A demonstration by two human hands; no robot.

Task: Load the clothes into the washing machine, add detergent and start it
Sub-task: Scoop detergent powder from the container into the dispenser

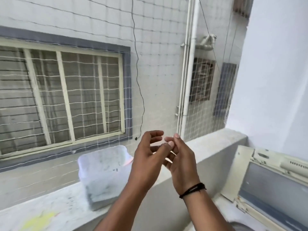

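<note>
- Fingers of the left hand (146,157) and right hand (180,161) were loosely spread, touching, holding nothing.
- Washing machine (266,185), lid raised, stood at four o'clock.
- Clothes unseen; translucent tub (101,174) possibly held detergent.
- Progress could not be judged.

a plastic tub (103,175) stands on the ledge (216,139), left of the two raised hands. the washing machine (266,185) sits right, below the ledge. behind the ledge hangs a net (158,47), with a window (61,97) beyond it at left.
</note>
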